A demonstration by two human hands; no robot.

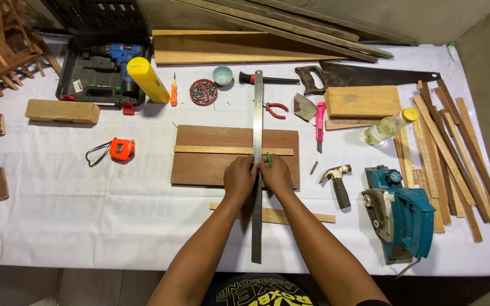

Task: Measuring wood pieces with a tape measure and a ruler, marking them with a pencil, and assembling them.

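The left hand (239, 177) lies flat, fingers pressed down on a long, narrow steel ruler (257, 164) that runs lengthwise across a smooth, rectangular reddish-brown wooden board (205, 167) at the centre of the white cloth-covered table (86, 215). The right hand (276, 174) is closed around a slim green pencil (268, 158), its tip set against the ruler's right edge where the ruler crosses a thin, pale wooden strip (211, 149) lying on the board. An orange tape measure (122, 149) lies to the left, and a claw hammer (336, 180) and a teal electric planer (401, 212) lie to the right.
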